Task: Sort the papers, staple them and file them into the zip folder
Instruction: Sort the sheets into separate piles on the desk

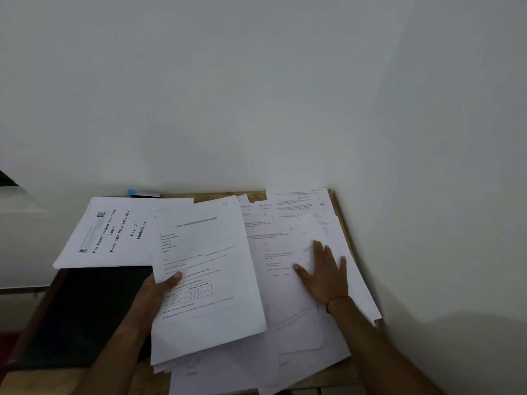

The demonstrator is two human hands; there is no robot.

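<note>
My left hand (pixel 159 289) grips a stack of printed sheets (pixel 205 280) by its left edge, thumb on the top page, which carries a small table. My right hand (pixel 325 275) lies flat with fingers spread on loose papers (pixel 288 243) scattered over the right half of the wooden table (pixel 339 206). A booklet titled "Pre Examination Training" (pixel 114 232) lies at the left, rotated sideways. Under it and towards me is a dark flat folder (pixel 85 315). A blue and black object (pixel 142 193), maybe the stapler, sits by the wall behind the booklet.
A white wall rises right behind the table and along its right side. A pale surface (pixel 20 238) stands to the left of the table. More sheets overhang the table's near edge (pixel 216 374).
</note>
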